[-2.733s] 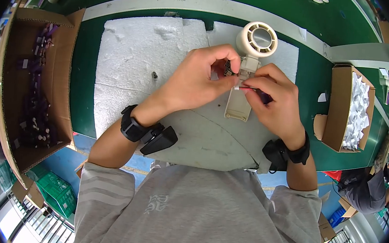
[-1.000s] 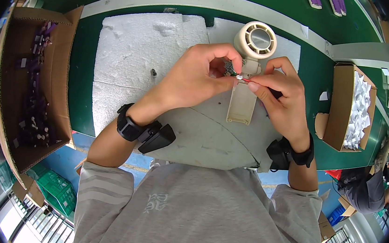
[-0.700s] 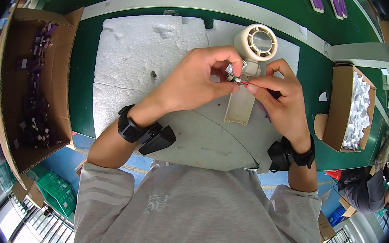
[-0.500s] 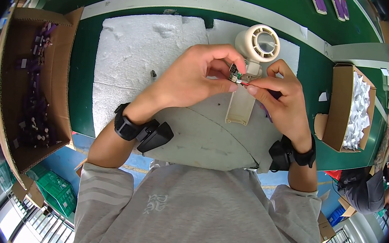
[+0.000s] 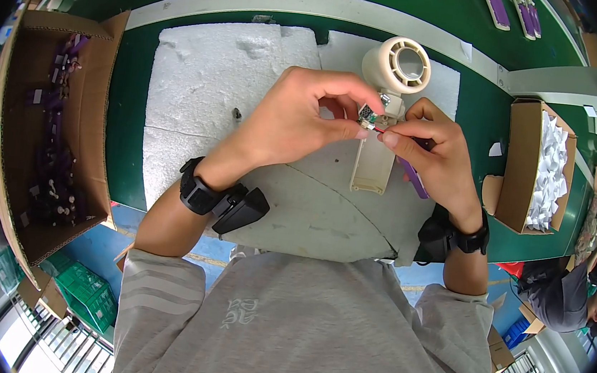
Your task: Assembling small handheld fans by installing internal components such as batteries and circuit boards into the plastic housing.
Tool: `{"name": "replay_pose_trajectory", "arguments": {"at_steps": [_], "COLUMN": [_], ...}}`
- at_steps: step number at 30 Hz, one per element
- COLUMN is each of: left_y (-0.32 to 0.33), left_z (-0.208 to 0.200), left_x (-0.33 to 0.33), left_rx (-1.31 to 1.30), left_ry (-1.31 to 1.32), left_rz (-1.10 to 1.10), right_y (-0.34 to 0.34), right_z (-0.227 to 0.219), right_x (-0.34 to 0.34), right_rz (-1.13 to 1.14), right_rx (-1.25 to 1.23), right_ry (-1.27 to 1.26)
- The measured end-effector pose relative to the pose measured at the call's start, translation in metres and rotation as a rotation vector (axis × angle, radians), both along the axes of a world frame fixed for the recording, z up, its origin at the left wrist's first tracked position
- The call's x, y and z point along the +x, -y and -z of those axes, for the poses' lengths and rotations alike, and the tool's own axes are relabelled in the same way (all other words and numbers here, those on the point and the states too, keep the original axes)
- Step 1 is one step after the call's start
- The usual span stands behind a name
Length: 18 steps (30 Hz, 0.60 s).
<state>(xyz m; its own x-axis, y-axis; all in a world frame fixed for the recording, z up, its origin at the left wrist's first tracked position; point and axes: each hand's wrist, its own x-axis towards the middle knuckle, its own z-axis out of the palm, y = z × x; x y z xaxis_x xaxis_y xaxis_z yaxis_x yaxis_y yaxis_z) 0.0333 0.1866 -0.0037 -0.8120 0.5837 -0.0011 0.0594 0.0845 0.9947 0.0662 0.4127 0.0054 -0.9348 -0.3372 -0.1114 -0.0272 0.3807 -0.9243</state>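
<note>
Circuit board [image 5: 369,113]: small, green, with dark parts, held raised over the cream handle [image 5: 370,170], just below the cream fan head [image 5: 376,64], above the white foam sheet [image 5: 217,63]. Pinched it between thumb and forefinger of the left hand [image 5: 298,118]; nipped the red wire [image 5: 380,130] the same way in the right hand [image 5: 437,153], beside a white connector [image 5: 367,125]. Held the hands near each other, thumbs slightly apart. Could not tell whether seated or loose at the connector, nor how gripped the purple strip [image 5: 415,180] under the right palm. Judged the board light, stiff and fragile, best taken by bare edges; judged the wire thin and limp, better taken close to the connector, without hard tugging.
</note>
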Motion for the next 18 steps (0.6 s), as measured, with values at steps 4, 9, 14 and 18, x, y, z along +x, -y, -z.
{"name": "replay_pose_trajectory", "arguments": {"at_steps": [4,9,14,18], "left_y": [-0.0021,-0.0035,-0.0049,-0.0066], "left_z": [0.0021,0.0061,0.0076,0.0111], "left_x": [0.0022,0.0036,0.0040,0.0045], "left_rx": [0.019,0.033,0.042,0.162], "left_ry": [-0.029,0.007,-0.004,0.044], "left_rz": [-0.010,-0.011,-0.007,-0.058], "right_y": [-0.0003,-0.0001,0.0001,-0.0009], "right_z": [0.0006,-0.0035,-0.0083,-0.0060], "right_x": [-0.0002,-0.0002,-0.0003,-0.0003], "right_rz": [-0.003,0.026,0.023,0.017], "right_rx": [-0.009,-0.013,-0.002,-0.013], "right_ry": [-0.008,0.099,0.138,0.104]}}
